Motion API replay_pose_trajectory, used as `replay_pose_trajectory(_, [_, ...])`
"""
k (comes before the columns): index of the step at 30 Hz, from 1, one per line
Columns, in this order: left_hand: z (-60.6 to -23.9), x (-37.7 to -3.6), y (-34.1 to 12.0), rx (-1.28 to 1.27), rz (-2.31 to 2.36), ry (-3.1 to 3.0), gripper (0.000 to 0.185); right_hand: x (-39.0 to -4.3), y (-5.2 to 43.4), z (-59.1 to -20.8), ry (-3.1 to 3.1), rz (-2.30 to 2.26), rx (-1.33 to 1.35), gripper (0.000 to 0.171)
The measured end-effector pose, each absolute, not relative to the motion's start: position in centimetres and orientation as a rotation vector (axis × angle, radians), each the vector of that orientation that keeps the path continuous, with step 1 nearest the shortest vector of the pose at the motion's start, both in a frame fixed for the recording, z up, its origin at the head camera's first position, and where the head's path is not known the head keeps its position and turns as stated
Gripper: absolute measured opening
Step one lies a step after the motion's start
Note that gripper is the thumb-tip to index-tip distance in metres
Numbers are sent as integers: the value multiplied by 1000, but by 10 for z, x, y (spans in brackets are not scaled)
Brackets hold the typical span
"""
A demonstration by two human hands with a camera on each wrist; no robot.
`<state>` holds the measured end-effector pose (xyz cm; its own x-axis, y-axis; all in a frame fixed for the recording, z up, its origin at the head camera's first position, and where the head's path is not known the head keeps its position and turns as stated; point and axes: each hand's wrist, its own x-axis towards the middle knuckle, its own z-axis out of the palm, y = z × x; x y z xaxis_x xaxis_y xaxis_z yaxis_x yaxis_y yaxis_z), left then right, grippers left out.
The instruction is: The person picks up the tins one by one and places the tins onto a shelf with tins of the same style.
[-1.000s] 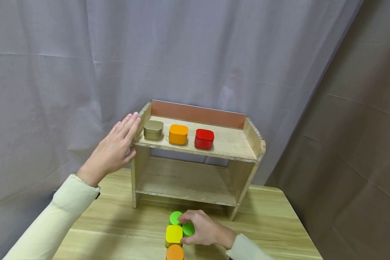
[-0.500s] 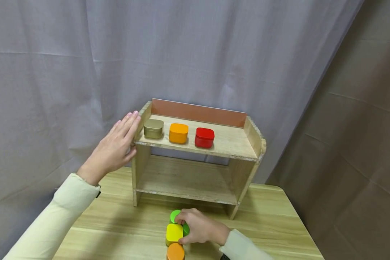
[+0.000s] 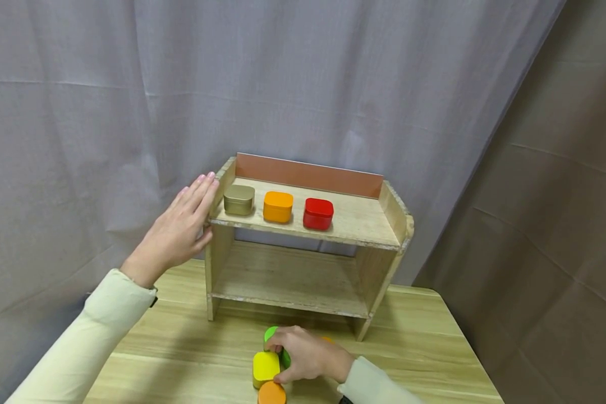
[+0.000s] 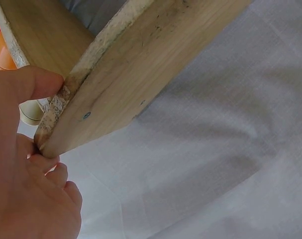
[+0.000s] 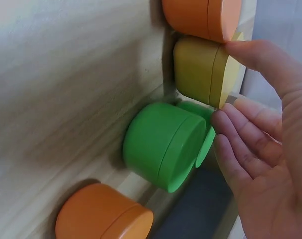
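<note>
Sitting in the right hand's pinch, the yellow box [image 3: 265, 366] is on the table [image 3: 419, 325] in front of the shelf [image 3: 283, 278]; whether its base bears fully on the wood I cannot tell. Its lid looks squarish with rounded corners, so no long axis stands out. What matters most is how it lies in the right hand [image 3: 305, 354]: thumb at the near side, fingertips at the far side, lid between them and just left of the palm.

Close neighbours crowd that grip. The orange round box [image 3: 271, 393] sits just beside the thumb, while the green round boxes [image 5: 163, 144] lie on the fingers' side, partly under the hand. Another orange box [image 5: 105, 214] is farther off, past the greens.

Well apart, the left hand [image 3: 174, 233] rests against the shelf's left side, fingers straight, so the right is by far the nearer. On the top board stand a tan box [image 3: 239, 200], an orange square box [image 3: 278, 207] and a red box [image 3: 318, 214], in a row. A grey curtain [image 3: 303, 84] hangs behind.
</note>
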<state>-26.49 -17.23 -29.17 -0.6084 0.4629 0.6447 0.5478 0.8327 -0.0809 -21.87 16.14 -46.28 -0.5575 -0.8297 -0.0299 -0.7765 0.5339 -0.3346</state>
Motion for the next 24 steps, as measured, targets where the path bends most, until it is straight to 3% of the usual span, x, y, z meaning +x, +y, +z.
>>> replay_pose_trajectory(24, [-292,-267,-172,-739,-167,-2325,95,-220,147,-476,2571,-472,-1328,60])
